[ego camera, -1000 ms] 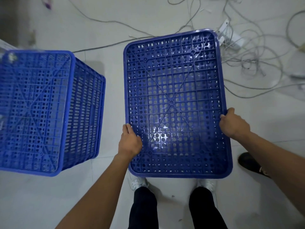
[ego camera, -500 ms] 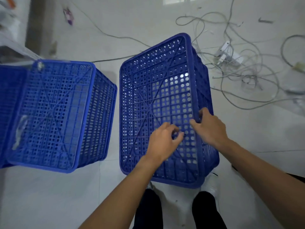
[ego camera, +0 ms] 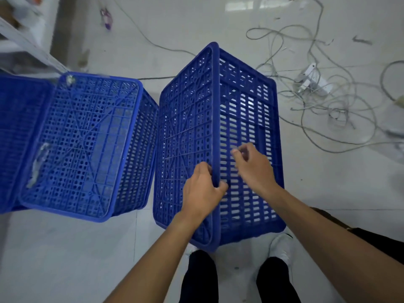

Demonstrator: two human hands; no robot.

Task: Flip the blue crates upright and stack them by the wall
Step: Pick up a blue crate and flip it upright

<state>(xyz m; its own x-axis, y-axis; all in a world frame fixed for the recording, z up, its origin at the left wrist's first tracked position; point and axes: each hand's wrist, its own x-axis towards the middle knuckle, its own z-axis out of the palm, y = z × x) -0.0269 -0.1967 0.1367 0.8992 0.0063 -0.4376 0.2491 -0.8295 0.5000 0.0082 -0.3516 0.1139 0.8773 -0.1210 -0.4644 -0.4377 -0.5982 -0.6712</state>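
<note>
Head view: a blue crate (ego camera: 218, 132) stands tipped on the floor (ego camera: 65, 259) in the middle of the frame, with its perforated base facing left and a slatted side wall facing up and right. The left hand (ego camera: 204, 190) grips the crate's corner edge where base meets wall, fingers and thumb curled round it. The right hand (ego camera: 254, 166) is over the slatted wall with curled fingers, blurred; I cannot tell whether it holds a slat. Just beside it, at centre left, a second crate (ego camera: 80, 145) lies base up. A third crate (ego camera: 19, 138) shows at the left edge. Cables (ego camera: 341, 110) and a power strip (ego camera: 311, 82) sprawl at upper right. White shoes (ego camera: 282, 248) show below the crate.
</note>
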